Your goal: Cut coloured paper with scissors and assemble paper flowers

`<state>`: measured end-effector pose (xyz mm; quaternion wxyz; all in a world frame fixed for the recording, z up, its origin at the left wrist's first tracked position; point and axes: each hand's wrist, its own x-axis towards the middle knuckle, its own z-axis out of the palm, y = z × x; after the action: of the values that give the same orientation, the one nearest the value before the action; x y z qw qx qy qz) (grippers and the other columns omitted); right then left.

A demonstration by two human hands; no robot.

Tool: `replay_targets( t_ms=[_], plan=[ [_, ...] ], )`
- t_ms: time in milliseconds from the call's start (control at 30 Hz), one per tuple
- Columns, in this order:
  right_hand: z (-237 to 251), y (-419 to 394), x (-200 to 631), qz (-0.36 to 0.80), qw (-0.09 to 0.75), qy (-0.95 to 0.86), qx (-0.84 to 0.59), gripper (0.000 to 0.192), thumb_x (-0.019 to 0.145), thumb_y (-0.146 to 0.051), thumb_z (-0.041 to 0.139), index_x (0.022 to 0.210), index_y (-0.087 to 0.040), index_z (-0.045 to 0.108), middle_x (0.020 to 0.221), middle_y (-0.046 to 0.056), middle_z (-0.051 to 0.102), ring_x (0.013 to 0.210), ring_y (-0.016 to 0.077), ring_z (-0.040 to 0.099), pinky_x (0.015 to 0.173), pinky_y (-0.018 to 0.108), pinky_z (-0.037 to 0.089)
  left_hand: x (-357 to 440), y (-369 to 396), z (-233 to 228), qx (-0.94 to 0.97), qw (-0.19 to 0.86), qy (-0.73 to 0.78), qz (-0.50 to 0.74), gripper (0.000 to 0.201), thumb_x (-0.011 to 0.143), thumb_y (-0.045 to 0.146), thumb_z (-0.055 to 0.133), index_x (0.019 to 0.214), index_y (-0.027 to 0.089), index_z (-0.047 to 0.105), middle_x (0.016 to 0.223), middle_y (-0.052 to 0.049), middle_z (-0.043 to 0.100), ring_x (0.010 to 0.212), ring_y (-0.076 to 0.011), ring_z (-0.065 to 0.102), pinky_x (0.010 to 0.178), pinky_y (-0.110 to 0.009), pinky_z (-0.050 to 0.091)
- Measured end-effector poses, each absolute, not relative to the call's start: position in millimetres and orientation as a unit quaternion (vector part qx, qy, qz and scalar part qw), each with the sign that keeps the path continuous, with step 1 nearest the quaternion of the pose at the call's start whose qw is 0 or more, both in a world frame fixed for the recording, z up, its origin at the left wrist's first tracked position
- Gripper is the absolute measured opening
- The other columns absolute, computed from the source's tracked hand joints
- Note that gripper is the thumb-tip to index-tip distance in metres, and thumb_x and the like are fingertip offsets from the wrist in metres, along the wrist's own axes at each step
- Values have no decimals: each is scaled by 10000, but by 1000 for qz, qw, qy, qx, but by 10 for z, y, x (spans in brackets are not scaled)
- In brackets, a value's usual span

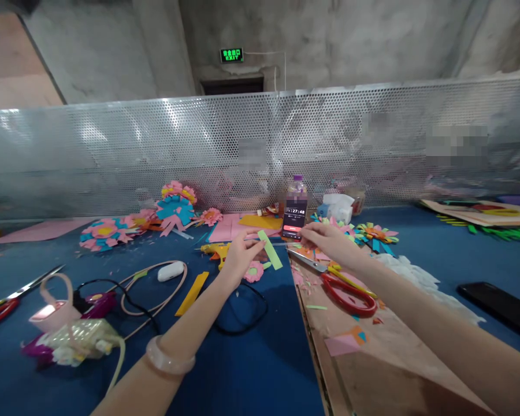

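My left hand [239, 257] pinches a light green paper strip [270, 250] and holds it tilted above the blue table. My right hand [327, 240] reaches forward with its fingertips at the bottom of a phone [294, 220] that stands upright and shows a timer. The phone leans against a plastic bottle [297, 188]. Red and yellow scissors [338, 281] lie on the brown cardboard [372, 370] just under my right forearm. A yellow glue gun [214, 249] lies left of my left hand.
Paper flowers [175, 207] and coloured paper sheets [238, 225] line the back by a perforated metal screen [112, 150]. A white earbud case [171, 270], cables [147, 294], a yellow strip [192, 293], a second phone [498, 306] and other scissors [8, 300] lie around.
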<state>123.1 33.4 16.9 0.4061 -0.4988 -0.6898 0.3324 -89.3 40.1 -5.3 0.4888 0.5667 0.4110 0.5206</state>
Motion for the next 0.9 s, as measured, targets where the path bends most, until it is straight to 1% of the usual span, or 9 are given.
replay_targets(
  t_ms=[133,233,400,500,600,667,733,800,900],
  plan=[
    [112,315,1351,375,395,-675,-497,265,794,-404,459,718,-167,546,687,19,590,594,109,517,587,235,417,-876,373,-44,574,495,412,506,413,695,232,638,1067,177,467,753,-16,618,606,-151,643,595,-295,540],
    [-6,243,1275,370,367,-687,-507,236,796,-373,452,712,-167,529,657,2,572,562,104,501,564,233,402,-856,357,-58,578,494,411,502,387,697,220,631,1048,181,473,806,-15,598,593,-137,642,613,-307,548],
    [-167,128,1147,294,341,-751,-483,235,816,-339,420,684,-177,527,615,-17,551,542,106,481,531,227,365,-868,383,-91,588,484,414,498,377,691,202,629,1040,191,488,820,2,551,578,-122,632,596,-303,551],
    [-228,108,1128,250,338,-771,-478,202,811,-304,429,715,-176,552,638,-5,582,580,120,523,557,229,386,-856,376,-105,580,492,426,489,383,693,196,623,1049,183,482,824,-6,552,588,-128,635,592,-303,553],
    [-155,231,1105,167,326,-779,-509,205,826,-284,418,773,-170,580,703,14,627,632,122,563,594,221,408,-779,291,-125,585,529,432,437,381,689,195,623,1041,171,481,829,-23,566,599,-147,642,587,-321,555],
    [-16,440,1046,69,275,-798,-531,241,858,-273,370,842,-167,586,768,32,649,669,121,588,611,212,419,-698,196,-145,606,530,442,396,344,684,191,619,1006,162,501,825,-35,574,585,-152,637,563,-323,552],
    [135,734,920,-73,157,-836,-521,283,885,-243,311,975,-163,567,889,72,653,768,141,609,658,225,435,-614,95,-173,625,509,457,377,314,684,185,601,984,161,514,798,-32,571,526,-140,615,518,-316,544],
    [221,1052,719,-101,104,-852,-503,275,862,-250,375,1002,-126,577,929,140,649,839,206,617,691,276,450,-550,16,-211,638,502,464,354,277,684,172,577,957,162,529,771,-24,567,494,-128,597,484,-300,535],
    [149,1442,358,-105,25,-889,-445,294,750,-274,577,995,-115,613,990,160,644,936,247,602,751,294,461,-520,-18,-287,631,528,467,325,294,680,164,557,973,173,532,785,-21,552,491,-123,590,410,-265,511]
  ],
)
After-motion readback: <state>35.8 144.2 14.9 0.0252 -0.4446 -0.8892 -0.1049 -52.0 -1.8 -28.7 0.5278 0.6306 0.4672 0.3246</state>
